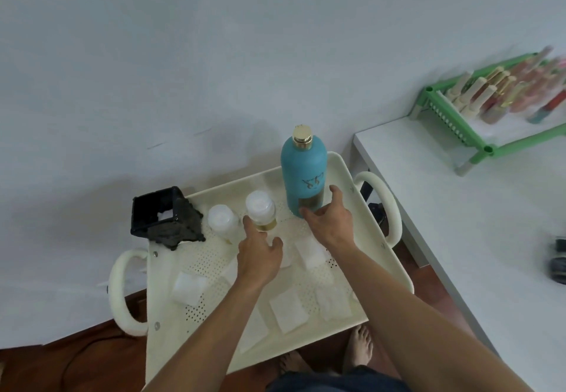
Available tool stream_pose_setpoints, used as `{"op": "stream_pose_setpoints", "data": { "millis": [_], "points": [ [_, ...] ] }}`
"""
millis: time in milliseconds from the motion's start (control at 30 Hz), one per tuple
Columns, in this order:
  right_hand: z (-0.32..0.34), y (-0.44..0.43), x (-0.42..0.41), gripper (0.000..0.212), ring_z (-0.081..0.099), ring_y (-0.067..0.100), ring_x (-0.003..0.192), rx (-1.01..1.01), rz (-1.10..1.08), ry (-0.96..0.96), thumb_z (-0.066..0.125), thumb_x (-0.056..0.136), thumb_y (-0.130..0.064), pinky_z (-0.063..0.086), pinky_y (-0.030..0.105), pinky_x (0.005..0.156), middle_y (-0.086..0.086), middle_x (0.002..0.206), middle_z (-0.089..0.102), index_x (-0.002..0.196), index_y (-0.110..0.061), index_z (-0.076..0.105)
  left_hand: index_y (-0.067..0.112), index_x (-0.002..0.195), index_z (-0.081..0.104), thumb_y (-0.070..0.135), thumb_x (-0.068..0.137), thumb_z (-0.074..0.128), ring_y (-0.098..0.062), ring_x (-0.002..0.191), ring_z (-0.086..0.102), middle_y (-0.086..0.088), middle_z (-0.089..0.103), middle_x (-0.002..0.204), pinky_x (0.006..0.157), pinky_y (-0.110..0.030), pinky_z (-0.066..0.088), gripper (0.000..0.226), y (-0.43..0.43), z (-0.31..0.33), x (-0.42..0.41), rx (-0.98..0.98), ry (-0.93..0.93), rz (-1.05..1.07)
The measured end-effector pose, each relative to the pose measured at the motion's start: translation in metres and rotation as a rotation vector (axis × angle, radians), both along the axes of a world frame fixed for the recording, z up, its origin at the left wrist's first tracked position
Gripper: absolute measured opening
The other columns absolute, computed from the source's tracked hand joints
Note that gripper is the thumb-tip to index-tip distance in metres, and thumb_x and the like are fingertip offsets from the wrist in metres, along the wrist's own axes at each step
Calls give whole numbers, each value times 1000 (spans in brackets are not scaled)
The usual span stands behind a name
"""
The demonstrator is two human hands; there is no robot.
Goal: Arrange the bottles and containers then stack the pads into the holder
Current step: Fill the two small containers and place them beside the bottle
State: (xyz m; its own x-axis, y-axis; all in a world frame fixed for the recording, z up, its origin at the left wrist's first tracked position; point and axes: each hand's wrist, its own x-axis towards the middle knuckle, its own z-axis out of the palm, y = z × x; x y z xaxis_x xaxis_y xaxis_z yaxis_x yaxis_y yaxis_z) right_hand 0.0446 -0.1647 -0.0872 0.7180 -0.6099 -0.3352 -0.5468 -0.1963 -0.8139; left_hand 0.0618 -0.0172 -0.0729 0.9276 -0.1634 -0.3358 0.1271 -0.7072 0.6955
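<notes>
lining the bottles along the cream tray (343, 171) wall, the right hand (330, 223) half-cups the teal bottle (303, 174) base, the left hand (260, 254) spreads beside the small clear bottle (260, 211), neither gripping, pads (288, 312) scattered, holder (162, 217) cornered.

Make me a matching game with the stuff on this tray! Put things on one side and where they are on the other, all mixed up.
Things:
1. teal bottle
2. black holder
3. left hand
4. loose pads

Places:
A. far-left corner of the tray
B. lying flat on the near half
C. by the small clear bottle
D. far-right part, right hand at its base

Pairs: 1-D, 2-A, 3-C, 4-B
</notes>
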Motion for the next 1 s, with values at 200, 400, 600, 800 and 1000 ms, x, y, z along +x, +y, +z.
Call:
{"op": "stream_pose_setpoints", "data": {
  "millis": [200,400,600,800,1000],
  "points": [
    [-4,1,13,72,60,26,101,18,31,-27,73,69,-44,50,38,77,-2,101,57,126,-34,30,18,134,29,17,92,52,-32,106,60,-9,62,116,88,-46,49,48,-8,-4,13,-60,-48,72],
    [-9,-5,12,71,63,23,96,15,-4,-43,72,69,-48,53,40,80,1,102,67,125,-41,30,11,122,38,28,89,59,-32,96,64,-13,66,110,83,-49,51,42,-20,-6,29,-47,-70,105],
    [-6,-18,15,69,59,22,105,1,-73,-51,71,70,-46,51,44,88,-2,111,64,126,-40,32,16,111,41,41,83,65,-28,95,64,-8,70,106,70,-32,40,45,-41,-8,46,8,-49,64],
    [-10,-21,20,60,57,25,113,28,-151,3,65,77,-47,46,41,96,4,117,64,127,-24,42,16,116,44,43,81,66,-30,99,63,-7,70,108,72,-33,41,49,-57,-8,59,37,-71,12],
    [-10,-20,26,47,60,23,108,54,-196,22,66,80,-42,47,33,91,4,114,65,117,-18,51,14,110,44,42,80,68,-30,95,63,-9,69,105,69,-33,42,47,-61,-6,69,29,-88,-22]
  ]
}}
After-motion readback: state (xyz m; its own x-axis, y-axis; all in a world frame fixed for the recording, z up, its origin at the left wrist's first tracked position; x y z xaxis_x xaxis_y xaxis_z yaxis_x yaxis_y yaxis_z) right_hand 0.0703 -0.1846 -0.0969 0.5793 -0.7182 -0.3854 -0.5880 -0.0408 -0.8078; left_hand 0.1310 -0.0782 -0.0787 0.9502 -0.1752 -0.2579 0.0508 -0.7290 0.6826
